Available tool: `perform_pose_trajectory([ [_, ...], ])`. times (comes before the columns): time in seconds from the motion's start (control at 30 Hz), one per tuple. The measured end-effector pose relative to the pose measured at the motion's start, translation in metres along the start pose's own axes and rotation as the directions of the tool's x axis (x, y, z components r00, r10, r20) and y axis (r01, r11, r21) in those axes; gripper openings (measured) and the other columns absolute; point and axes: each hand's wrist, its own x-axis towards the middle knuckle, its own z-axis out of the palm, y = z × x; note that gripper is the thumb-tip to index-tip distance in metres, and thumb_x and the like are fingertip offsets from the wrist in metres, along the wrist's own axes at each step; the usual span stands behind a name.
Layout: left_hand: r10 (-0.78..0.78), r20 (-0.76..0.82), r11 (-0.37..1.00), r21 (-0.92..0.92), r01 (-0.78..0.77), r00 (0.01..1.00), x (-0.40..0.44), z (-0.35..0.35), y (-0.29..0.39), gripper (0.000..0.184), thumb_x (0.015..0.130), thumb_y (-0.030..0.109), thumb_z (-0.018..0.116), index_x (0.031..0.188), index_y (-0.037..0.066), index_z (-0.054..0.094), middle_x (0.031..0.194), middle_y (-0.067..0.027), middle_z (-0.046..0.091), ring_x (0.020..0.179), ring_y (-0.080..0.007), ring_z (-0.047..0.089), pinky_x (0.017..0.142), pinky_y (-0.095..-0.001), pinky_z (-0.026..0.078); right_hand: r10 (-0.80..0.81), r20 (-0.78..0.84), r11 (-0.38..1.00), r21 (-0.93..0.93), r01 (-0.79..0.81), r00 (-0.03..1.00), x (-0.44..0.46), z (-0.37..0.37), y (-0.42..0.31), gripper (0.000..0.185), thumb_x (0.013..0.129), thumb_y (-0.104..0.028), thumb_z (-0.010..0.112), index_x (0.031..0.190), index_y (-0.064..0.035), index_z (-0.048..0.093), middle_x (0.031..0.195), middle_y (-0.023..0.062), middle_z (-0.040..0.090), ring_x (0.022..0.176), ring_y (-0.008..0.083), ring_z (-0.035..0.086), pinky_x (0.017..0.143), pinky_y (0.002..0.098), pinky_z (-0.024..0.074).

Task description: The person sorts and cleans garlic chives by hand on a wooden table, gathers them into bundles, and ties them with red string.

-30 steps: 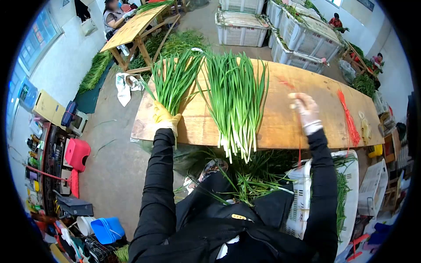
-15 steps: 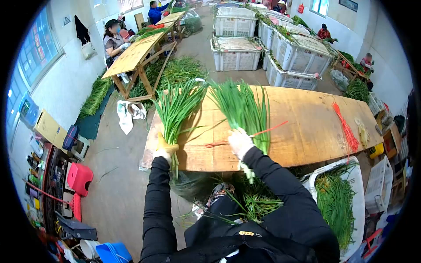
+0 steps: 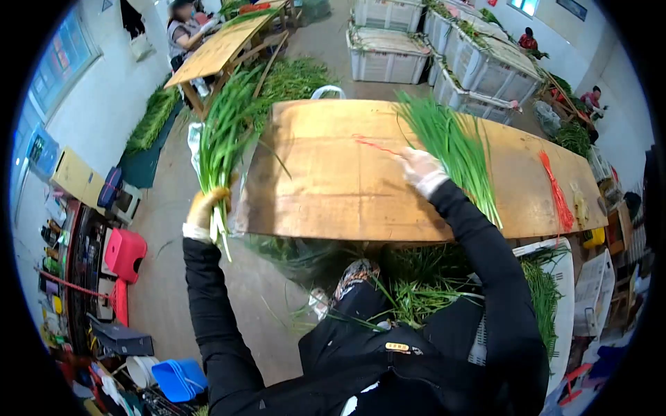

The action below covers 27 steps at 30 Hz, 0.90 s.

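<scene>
My left hand (image 3: 210, 208), in a pale glove, is closed around the lower stalks of a bunch of green chives (image 3: 227, 132), held upright off the table's left edge. A second bunch of chives (image 3: 458, 149) lies slanted on the wooden table (image 3: 326, 187), its leaves pointing away from me. Beside its left edge is my gloved right hand (image 3: 421, 170), its fingers pinched at the end of a thin red string (image 3: 374, 143). The fingertips are slightly blurred.
A bundle of red strings (image 3: 555, 191) lies on the table's right part. A white crate (image 3: 565, 298) of greens stands by my right side. Stacked white crates (image 3: 388, 59) are behind the table. A person (image 3: 184, 35) works at another table (image 3: 215, 52), far left.
My left hand has carried its chives leftward off the table. The other bunch now lies farther right, with my right hand off its stalks. The red string has moved farther back on the table.
</scene>
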Motion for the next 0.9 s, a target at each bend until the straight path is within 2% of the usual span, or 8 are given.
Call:
perform_pose_trajectory([
  [0.37, 0.129, -0.018, 0.988, 0.091, -0.126, 0.992, -0.037, -0.025, 0.076, 0.036, 0.075, 0.007, 0.059, 0.105, -0.006, 0.043, 0.103, -0.0168, 0.055, 0.058, -0.0073, 0.052, 0.052, -0.0172, 0.047, -0.176, 0.046, 0.967, 0.195, 0.164, 0.983, 0.063, 0.111, -0.152, 0.019, 0.079, -0.023, 0.048, 0.082, -0.0083, 0.06, 0.081, 0.0147, 0.06, 0.079, 0.0314, 0.058, 0.066, 0.0408, 0.0456],
  [0.47, 0.162, -0.035, 0.976, 0.152, -0.155, 0.986, -0.05, -0.016, 0.077, 0.035, 0.072, 0.012, 0.061, 0.1, -0.004, 0.05, 0.089, -0.0105, 0.061, 0.056, -0.0087, 0.051, 0.053, -0.0202, 0.043, -0.222, 0.236, 0.975, 0.031, 0.221, 0.946, 0.073, 0.121, -0.155, 0.02, 0.078, -0.023, 0.05, 0.087, -0.0079, 0.059, 0.084, 0.0153, 0.06, 0.084, 0.0325, 0.057, 0.069, 0.0403, 0.0461],
  [0.5, 0.166, -0.028, 0.974, 0.16, -0.16, 0.986, -0.052, -0.014, 0.076, 0.036, 0.072, 0.011, 0.061, 0.103, -0.004, 0.049, 0.093, -0.0109, 0.06, 0.057, -0.0083, 0.051, 0.054, -0.02, 0.043, -0.159, 0.434, 0.985, 0.011, 0.172, 0.887, 0.068, 0.109, -0.159, 0.043, 0.075, -0.027, 0.056, 0.113, -0.0089, 0.048, 0.106, 0.017, 0.051, 0.104, 0.032, 0.046, 0.086, 0.0394, 0.0388],
  [0.6, 0.204, 0.03, 0.964, 0.17, -0.206, 0.979, -0.058, 0.007, 0.069, 0.046, 0.071, 0.009, 0.062, 0.113, 0.0, 0.047, 0.111, -0.0114, 0.055, 0.073, -0.0085, 0.052, 0.062, -0.019, 0.043, -0.285, 0.084, 0.956, -0.05, 0.289, 0.955, 0.046, 0.107, -0.152, 0.06, 0.075, -0.032, 0.056, 0.125, -0.0072, 0.035, 0.123, 0.0174, 0.04, 0.117, 0.0328, 0.033, 0.095, 0.0427, 0.0285],
  [0.67, 0.239, 0.054, 0.946, 0.21, -0.245, 0.969, -0.057, 0.029, 0.054, 0.053, 0.07, 0.006, 0.063, 0.119, 0.001, 0.043, 0.116, -0.0112, 0.051, 0.09, -0.0116, 0.051, 0.073, -0.0201, 0.042, -0.311, 0.049, 0.915, 0.284, 0.285, 0.949, 0.027, 0.082, -0.154, 0.07, 0.077, -0.046, 0.053, 0.129, -0.0055, 0.029, 0.13, 0.0166, 0.033, 0.122, 0.031, 0.027, 0.1, 0.0418, 0.0212],
  [0.73, 0.374, 0.103, 0.906, 0.171, -0.387, 0.921, -0.045, 0.058, 0.021, 0.068, 0.068, 0.002, 0.065, 0.128, 0.002, 0.031, 0.12, -0.0104, 0.047, 0.104, -0.0145, 0.046, 0.081, -0.023, 0.039, -0.411, 0.389, 0.565, 0.818, -0.104, 0.825, 0.002, 0.049, -0.152, 0.089, 0.073, -0.054, 0.056, 0.134, -0.0019, 0.017, 0.132, 0.0164, 0.031, 0.122, 0.0268, 0.029, 0.101, 0.0352, 0.0188],
  [0.8, 0.524, 0.087, 0.82, 0.217, -0.529, 0.847, -0.043, 0.113, 0.0, 0.074, 0.067, -0.006, 0.056, 0.132, 0.005, 0.023, 0.113, -0.0111, 0.052, 0.088, -0.0167, 0.054, 0.074, -0.026, 0.045, -0.572, 0.298, -0.092, 0.903, -0.42, 0.765, -0.019, 0.028, -0.158, 0.091, 0.072, -0.052, 0.059, 0.134, -0.0014, 0.014, 0.131, 0.0149, 0.033, 0.118, 0.0211, 0.034, 0.098, 0.0304, 0.0241],
  [0.9, 0.56, 0.232, 0.537, 0.629, -0.562, 0.796, -0.037, 0.175, -0.045, 0.081, 0.063, -0.011, 0.05, 0.134, 0.002, 0.013, 0.11, -0.019, 0.051, 0.09, -0.0281, 0.055, 0.074, -0.0324, 0.046, -0.28, 0.16, -0.399, 0.878, -0.266, 0.947, -0.012, 0.017, -0.135, 0.068, 0.072, -0.04, 0.065, 0.121, -0.0013, 0.039, 0.118, 0.0105, 0.048, 0.106, 0.0189, 0.046, 0.092, 0.0321, 0.0354],
])
